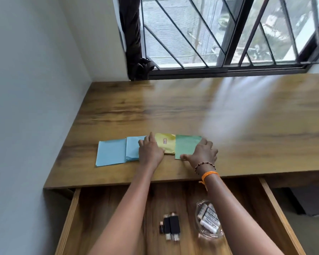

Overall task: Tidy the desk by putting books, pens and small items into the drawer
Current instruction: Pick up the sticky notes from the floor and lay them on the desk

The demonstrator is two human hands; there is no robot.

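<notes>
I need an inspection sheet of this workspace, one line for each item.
Surface: wooden desk, bare apart from four coloured books near the front edge.
Job's things: two blue books, a yellow book and a green book lie in a row; open drawer holds black USB adapters and a clear dish of small tubes.
Clutter: nothing seen.
Grippers: left hand rests on the second blue book and the yellow book; right hand on the green book.
Cables: nothing seen.
Surroundings: barred window, dark curtain, white wall.

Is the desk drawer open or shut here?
Open: the drawer is pulled out below the desk edge, showing black adapters and a glass dish inside.
</notes>
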